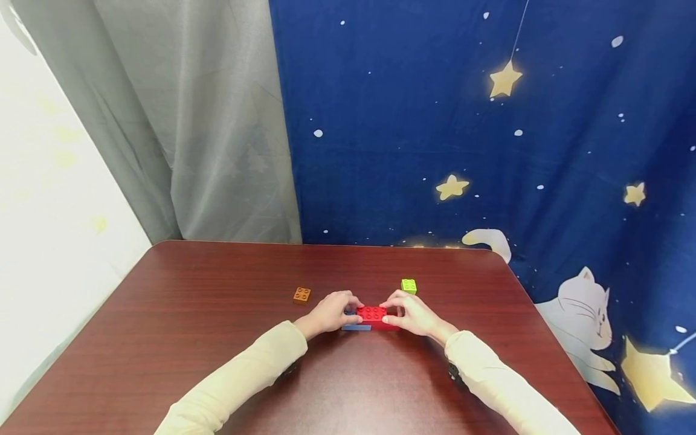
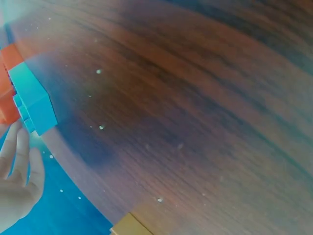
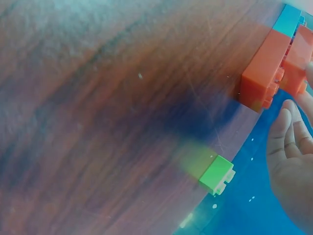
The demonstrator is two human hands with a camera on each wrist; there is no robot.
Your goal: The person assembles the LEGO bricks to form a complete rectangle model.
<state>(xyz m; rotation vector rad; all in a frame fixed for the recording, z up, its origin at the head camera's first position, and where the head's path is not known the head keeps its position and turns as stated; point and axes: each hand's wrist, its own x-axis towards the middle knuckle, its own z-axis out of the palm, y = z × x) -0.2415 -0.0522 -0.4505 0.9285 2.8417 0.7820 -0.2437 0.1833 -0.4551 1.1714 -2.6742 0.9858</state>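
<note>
On the desk (image 1: 228, 284), the step in hand looks like fitting the top red brick (image 1: 372, 313) onto two bricks under it: the blue brick (image 2: 35, 100) and the lower red brick (image 3: 266, 56). To do it well, I think both ends should go down flat together. Line up the holes with the bumps first, then push straight down so the two low bricks don't slide apart. Bumps show beside the top brick in the right wrist view, so it may not be all the way down.

The top red brick sits between the two hands. The left hand (image 1: 333, 310) pinches its left end, and the right hand (image 1: 415, 314) pinches its right end. Both sets of fingers are bent in with only the brick's depth between thumb and fingers.

The bricks are a bit closer to the desk's right edge than its left. The orange brick (image 1: 301, 295) and green brick (image 1: 409, 286) lie farther back, toward the far edge, with the green one near the right hand.
</note>
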